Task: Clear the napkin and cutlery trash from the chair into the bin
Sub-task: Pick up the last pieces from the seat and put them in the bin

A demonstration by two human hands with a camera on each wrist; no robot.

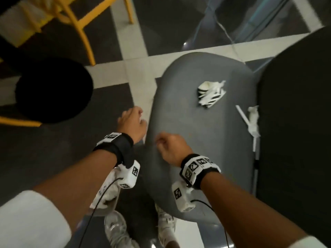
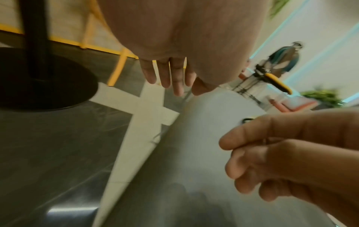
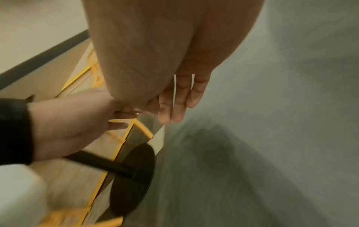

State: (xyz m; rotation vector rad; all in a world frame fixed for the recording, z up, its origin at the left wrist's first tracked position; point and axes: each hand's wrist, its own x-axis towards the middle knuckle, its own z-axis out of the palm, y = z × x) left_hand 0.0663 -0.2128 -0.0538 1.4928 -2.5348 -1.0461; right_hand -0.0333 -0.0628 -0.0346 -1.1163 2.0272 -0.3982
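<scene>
A crumpled black-and-white striped wrapper with a napkin (image 1: 211, 93) lies on the grey chair seat (image 1: 188, 122), toward its far side. White plastic cutlery with a small crumpled napkin (image 1: 250, 120) lies at the seat's right edge, against the black backrest (image 1: 295, 122). My left hand (image 1: 136, 115) hovers just off the seat's left edge, fingers relaxed and holding nothing (image 2: 170, 79). Over the near-left part of the seat my right hand (image 1: 161, 142) is loosely curled and empty (image 3: 178, 106). Both hands are well short of the trash. No bin shows in any view.
A black round table base (image 1: 53, 90) stands on the floor to the left, with a yellow chair frame (image 1: 80, 27) behind it. A glass panel (image 1: 250, 24) rises beyond the seat. My shoes (image 1: 114, 228) are at the seat's near end. A person stands far off (image 2: 285, 59).
</scene>
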